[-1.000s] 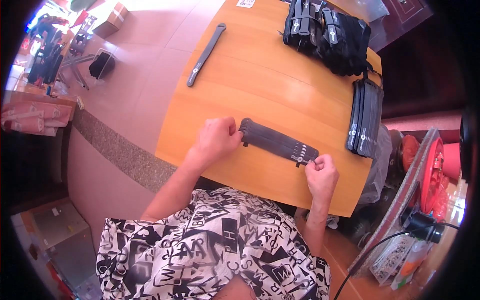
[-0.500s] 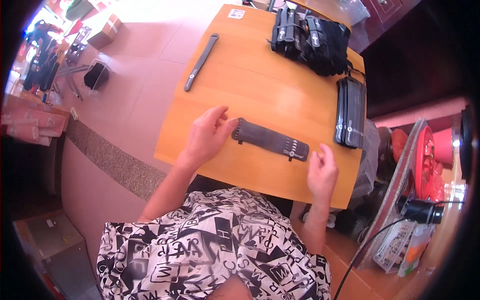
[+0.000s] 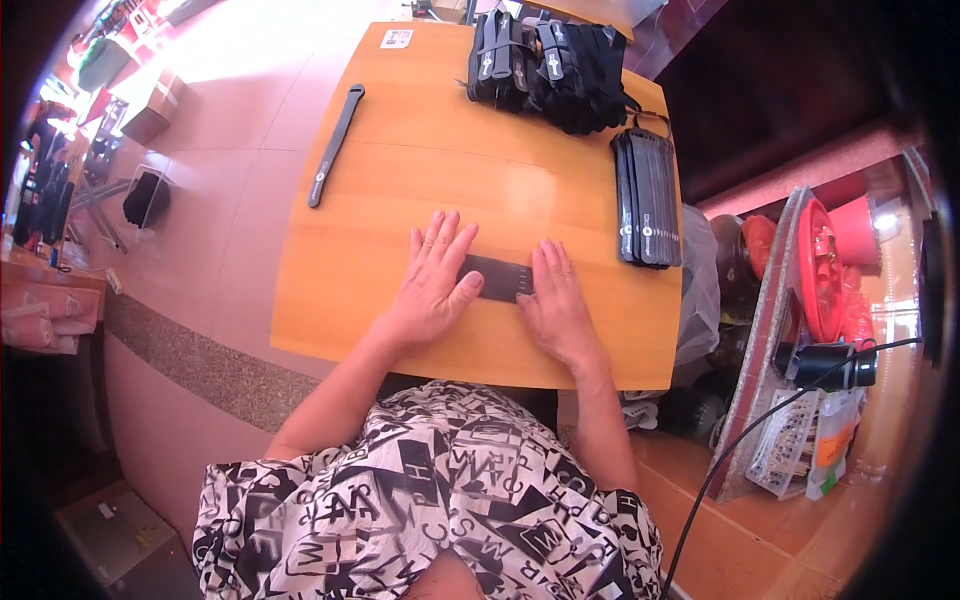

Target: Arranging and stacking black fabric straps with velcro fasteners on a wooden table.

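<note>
The wooden table [image 3: 430, 170] bears a far-left label [image 3: 396, 39], a strap [image 3: 336, 147] by its left edge, black bundles [image 3: 580, 80] far right, a right-edge pile [image 3: 647, 200], a stack [image 3: 503, 280] toward the near edge.

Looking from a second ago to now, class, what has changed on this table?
The left hand and right hand released the ends of the strap stack, moved closer together and now lie palm-down over it. The lone strap, black bundles and side pile stayed put.
</note>
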Motion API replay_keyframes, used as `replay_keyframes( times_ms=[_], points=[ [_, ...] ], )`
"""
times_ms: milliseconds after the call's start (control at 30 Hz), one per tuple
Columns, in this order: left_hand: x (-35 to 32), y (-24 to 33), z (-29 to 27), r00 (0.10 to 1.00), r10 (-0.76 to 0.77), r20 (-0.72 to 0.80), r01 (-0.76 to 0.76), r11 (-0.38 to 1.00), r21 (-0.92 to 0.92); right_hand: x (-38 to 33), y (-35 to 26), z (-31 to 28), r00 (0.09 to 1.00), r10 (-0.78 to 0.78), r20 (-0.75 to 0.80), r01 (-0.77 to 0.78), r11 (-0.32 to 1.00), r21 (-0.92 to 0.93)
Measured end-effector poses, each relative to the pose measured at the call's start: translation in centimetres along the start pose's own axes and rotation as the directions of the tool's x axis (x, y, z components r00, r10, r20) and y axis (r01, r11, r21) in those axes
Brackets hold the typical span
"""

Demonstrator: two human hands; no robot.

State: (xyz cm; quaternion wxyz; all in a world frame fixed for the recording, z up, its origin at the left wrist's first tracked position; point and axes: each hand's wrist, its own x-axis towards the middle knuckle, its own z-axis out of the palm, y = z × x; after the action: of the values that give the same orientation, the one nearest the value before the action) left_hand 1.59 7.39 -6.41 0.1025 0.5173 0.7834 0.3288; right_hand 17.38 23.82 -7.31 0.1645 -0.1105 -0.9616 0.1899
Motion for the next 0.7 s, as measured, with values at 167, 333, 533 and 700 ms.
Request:
replay_keyframes(
  times_ms=[167, 333, 533, 700],
  points=[
    [-0.8, -0.1, -1.4, 0.895, -0.446, -0.018, 0.244, 0.522, -0.817, 0.0, 1.3, -2.9, 0.951, 0.291, -0.102, -0.162, 0.754, 0.637],
    [-3.8, 5.4, -11.2, 0.930, 0.094, -0.356, -0.324, 0.670, -0.668, -2.0, -1.1, -4.7, 0.817, 0.521, -0.248, -0.165, 0.623, 0.765],
    [-5.9, 17.6, -19.9, 0.423, 0.323, -0.847, -0.876, -0.095, -0.473, 0.9, -7.6, -2.3, 0.991, 0.096, -0.093, -0.020, 0.793, 0.608],
    [-10.7, 21.8, -20.3, 0.627, -0.105, -0.772, -0.540, 0.656, -0.528, 6.6, -11.1, 1.5, 0.950, -0.296, -0.100, 0.311, 0.872, 0.379]
  ],
)
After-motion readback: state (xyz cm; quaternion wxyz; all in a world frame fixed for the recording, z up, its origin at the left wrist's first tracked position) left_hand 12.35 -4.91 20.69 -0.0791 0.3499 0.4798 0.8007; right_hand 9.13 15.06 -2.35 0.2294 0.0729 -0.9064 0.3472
